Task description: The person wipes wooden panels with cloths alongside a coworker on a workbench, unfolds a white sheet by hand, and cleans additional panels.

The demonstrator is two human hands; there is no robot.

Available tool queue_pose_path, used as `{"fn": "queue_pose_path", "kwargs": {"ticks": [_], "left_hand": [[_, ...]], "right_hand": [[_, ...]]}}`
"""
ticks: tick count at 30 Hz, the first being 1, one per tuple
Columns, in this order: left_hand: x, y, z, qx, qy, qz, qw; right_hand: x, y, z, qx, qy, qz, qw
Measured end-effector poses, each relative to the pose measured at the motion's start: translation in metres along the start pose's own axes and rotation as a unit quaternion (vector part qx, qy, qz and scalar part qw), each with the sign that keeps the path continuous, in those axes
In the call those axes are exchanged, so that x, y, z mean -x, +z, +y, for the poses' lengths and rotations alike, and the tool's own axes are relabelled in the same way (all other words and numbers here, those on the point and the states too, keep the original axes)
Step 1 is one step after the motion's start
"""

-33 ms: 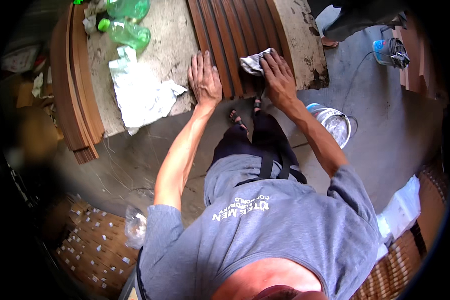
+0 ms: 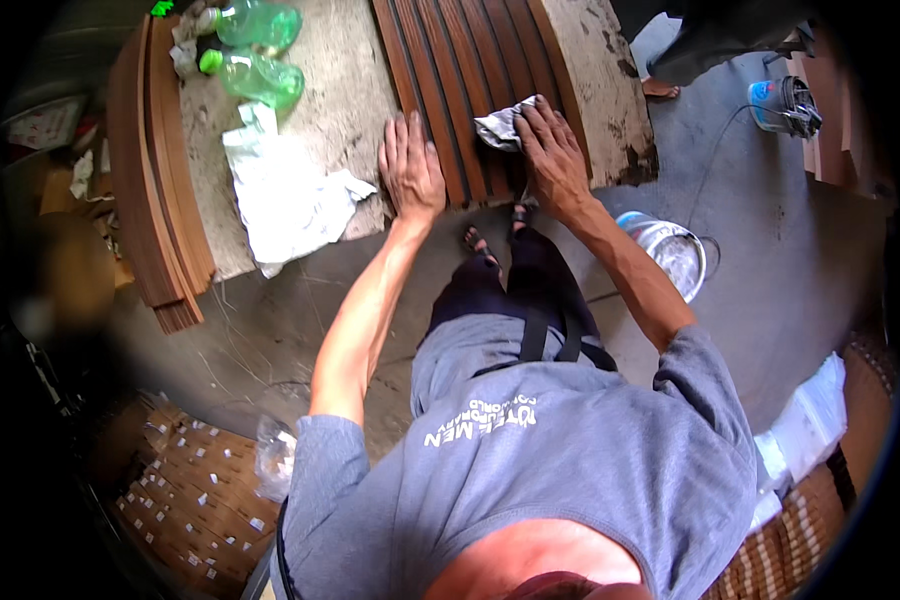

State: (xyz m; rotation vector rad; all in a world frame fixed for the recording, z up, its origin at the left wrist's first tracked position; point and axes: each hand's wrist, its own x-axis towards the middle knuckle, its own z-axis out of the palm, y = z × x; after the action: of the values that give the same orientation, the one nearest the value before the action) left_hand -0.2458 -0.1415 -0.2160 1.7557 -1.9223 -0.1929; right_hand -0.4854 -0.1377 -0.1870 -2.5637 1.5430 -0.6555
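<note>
A dark brown slatted wood panel (image 2: 460, 95) with black grooves lies on the worn workbench (image 2: 345, 60). My left hand (image 2: 411, 172) rests flat at the panel's left edge, fingers stretched out and nothing in them. On the slats, near the panel's close end, my right hand (image 2: 554, 160) presses a crumpled greyish-white cloth (image 2: 500, 128). The cloth sticks out to the left of the fingers; the part under them is hidden.
Left on the bench lie white rags (image 2: 285, 200), green plastic bottles (image 2: 260, 80) and stacked brown wood strips (image 2: 150, 200). A bucket (image 2: 670, 255) stands on the floor at right, with another bucket (image 2: 775, 105) farther off. Someone's foot (image 2: 660, 89) shows beyond the bench.
The cloth and my right fingers sit slightly farther left on the panel. The rest of the view has shifted slightly downward; my left hand stays by the panel's edge.
</note>
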Motion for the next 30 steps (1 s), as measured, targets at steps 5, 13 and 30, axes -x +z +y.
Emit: {"fn": "queue_pose_path", "kwargs": {"ticks": [5, 13, 30], "left_hand": [[-0.003, 0.003, 0.006, 0.011, -0.011, -0.029, 0.999], [-0.001, -0.004, 0.004, 0.015, -0.012, -0.011, 1.000], [0.001, -0.007, 0.003, 0.002, -0.013, 0.007, 1.000]], "right_hand": [[-0.087, 0.025, 0.048, 0.023, 0.050, 0.085, 0.995], [0.024, -0.018, 0.007, -0.047, 0.077, -0.012, 0.996], [0.001, -0.005, 0.026, -0.104, -0.093, -0.120, 0.983]]}}
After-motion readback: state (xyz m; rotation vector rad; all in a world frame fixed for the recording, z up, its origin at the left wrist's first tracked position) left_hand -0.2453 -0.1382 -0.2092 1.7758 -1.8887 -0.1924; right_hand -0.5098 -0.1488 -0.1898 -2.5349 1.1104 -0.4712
